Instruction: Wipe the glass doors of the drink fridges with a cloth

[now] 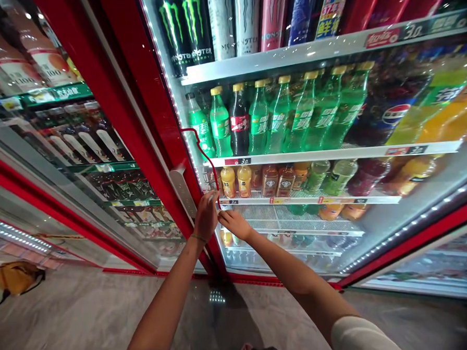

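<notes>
A thin red cord (213,168) hangs in a loose bend in front of the glass, from the red door frame (159,95) down to my fingers. My left hand (206,216) is closed, its thumb and fingertips pinching the cord beside the frame. Just below and to the right, my right hand (235,223) is closed too, its fingertips pinched at the cord's lower end. A pale door handle (183,190) stands close to the left of my left hand. Behind the cord are green soda bottles (220,124) on a lit shelf.
Energy drink cans (194,28) fill the top shelf, and small juice bottles (245,180) stand lower down. Another glass-fronted cooler with bottles (86,133) adjoins on the left. A yellow-brown bag (19,276) lies on the grey floor (88,318).
</notes>
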A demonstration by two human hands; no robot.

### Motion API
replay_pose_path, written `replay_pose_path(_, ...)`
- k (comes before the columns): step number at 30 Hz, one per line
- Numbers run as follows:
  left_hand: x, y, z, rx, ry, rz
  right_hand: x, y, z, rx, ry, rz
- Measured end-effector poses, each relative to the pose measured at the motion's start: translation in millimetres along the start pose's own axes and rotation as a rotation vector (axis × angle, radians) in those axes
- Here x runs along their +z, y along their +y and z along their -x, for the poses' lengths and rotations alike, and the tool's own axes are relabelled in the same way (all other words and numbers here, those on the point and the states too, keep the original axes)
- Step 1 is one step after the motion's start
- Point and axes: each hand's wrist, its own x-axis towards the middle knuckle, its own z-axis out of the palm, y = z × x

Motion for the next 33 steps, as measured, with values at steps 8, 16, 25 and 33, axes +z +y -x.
replay_pose_path(8,32.2,19.1,29.4,-0.036,-0.006,-0.05,-54.1,52.8,73.8,0.065,0.041,0.063)
replay_pose_path(16,71.9,44.0,39.3,-0.099,-0.012,-0.139,-83.1,90.8,88.7,0.208,0.17,0.049)
replay_pose_path(25,64.7,41.9,47.3,-0.12,-0.154,-0.19,-108.4,101.9,46.8,0.348,0.347,0.009)
replay_pose_path(33,23.2,18.0,12.7,-0.053,-0.148,-0.262,-86.1,85.6,38.2,0.204,0.178,-0.099)
